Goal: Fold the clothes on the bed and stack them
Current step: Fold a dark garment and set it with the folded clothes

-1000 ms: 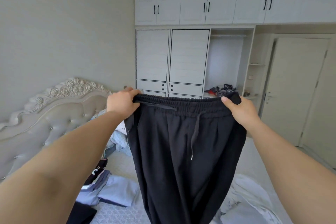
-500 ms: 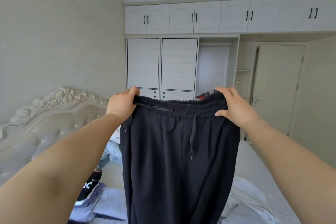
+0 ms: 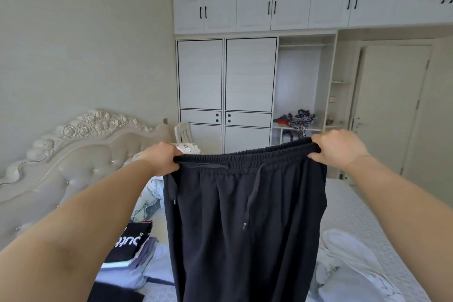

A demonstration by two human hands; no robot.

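Soft even daylight, bright room, faint shadows; sharp centre, wide-angle bending at edges.

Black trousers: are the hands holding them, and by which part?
Yes. Both hands grip the black trousers by the elastic waistband: the left hand at one end, the right hand at the other, legs hanging down.
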